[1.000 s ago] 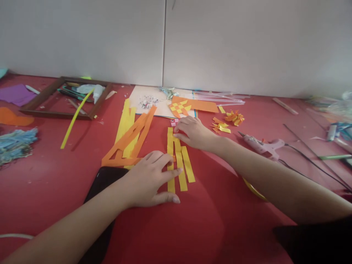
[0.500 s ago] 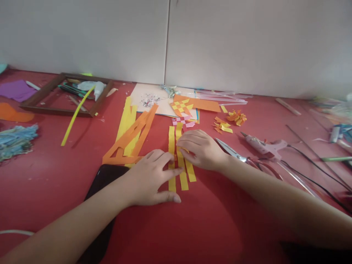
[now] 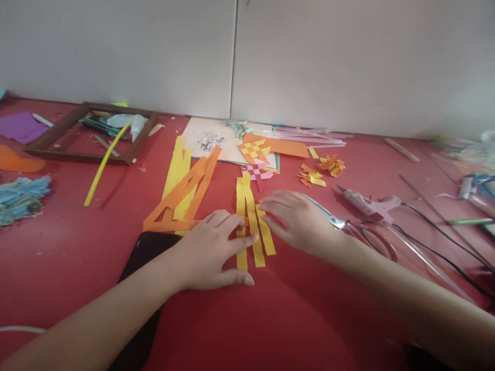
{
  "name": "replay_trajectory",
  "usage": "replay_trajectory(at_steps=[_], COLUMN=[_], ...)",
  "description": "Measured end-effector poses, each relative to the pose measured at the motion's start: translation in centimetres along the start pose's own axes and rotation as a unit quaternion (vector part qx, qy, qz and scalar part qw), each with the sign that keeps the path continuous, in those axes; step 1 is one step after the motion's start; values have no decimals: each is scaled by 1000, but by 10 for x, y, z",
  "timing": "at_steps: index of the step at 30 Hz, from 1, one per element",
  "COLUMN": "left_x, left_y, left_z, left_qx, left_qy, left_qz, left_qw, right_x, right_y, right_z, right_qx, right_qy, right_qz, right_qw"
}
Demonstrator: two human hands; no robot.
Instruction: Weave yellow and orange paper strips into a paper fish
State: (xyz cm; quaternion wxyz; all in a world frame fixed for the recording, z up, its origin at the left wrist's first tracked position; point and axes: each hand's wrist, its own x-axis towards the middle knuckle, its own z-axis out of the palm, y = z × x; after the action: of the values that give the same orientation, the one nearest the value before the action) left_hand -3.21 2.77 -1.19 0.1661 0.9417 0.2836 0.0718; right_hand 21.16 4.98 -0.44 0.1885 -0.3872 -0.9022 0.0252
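Observation:
Three yellow paper strips [image 3: 251, 221] lie side by side on the red table [image 3: 270, 319]. My left hand [image 3: 211, 250] rests flat on the table, fingers stretched out, its fingertips pressing the left strips down. My right hand [image 3: 297, 219] lies just right of the strips with fingers extended, fingertips touching the rightmost strip. An orange strip end peeks out under my left fingers. A pile of orange and yellow strips [image 3: 185, 190] lies to the left.
Scissors [image 3: 348, 226] and a pink glue gun [image 3: 371, 203] lie right of my right hand. A black phone [image 3: 145, 257] sits under my left forearm. A wooden frame [image 3: 58, 149] with pens, woven paper pieces [image 3: 255, 149], blue yarn [image 3: 21, 198] and scraps surround the area.
My right hand drew back from the far ends of the strips toward me and opened out beside the rightmost strip. My left hand stayed pressing the strips.

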Motion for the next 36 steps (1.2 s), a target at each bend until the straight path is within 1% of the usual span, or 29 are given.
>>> replay_trajectory(at_steps=[2,4,6,8,14,21,26,30,33,36], left_x=[0,0,0,0,0,0,1,3,4,6], left_y=[0,0,0,0,-1,6,8,8,8,9], left_z=[0,0,0,1,1,-1,-1,1,6,11], left_qx=[-1,3,13,25,27,59,62,53,54,48], left_qy=[0,3,8,16,39,86,104,92,78,73], left_qz=[4,10,15,21,39,75,83,85,74,66], left_qw=[1000,1000,1000,999,998,992,989,991,993,994], right_x=[-9,-18,-25,-29,-32,-26,-25,-22,-19,-15], right_y=[-4,-5,-4,-3,-4,-6,-4,-2,-2,0], right_z=[-6,-9,-9,-6,0,-11,-17,-17,-17,-18], right_qx=[-5,-2,13,34,79,105,106,115,140,173], right_qy=[-37,-70,-90,-92,-56,-99,-114,-111,-104,-112], right_qz=[14,10,1,-1,-1,25,20,22,25,19], right_qw=[999,998,996,995,995,989,988,987,984,978])
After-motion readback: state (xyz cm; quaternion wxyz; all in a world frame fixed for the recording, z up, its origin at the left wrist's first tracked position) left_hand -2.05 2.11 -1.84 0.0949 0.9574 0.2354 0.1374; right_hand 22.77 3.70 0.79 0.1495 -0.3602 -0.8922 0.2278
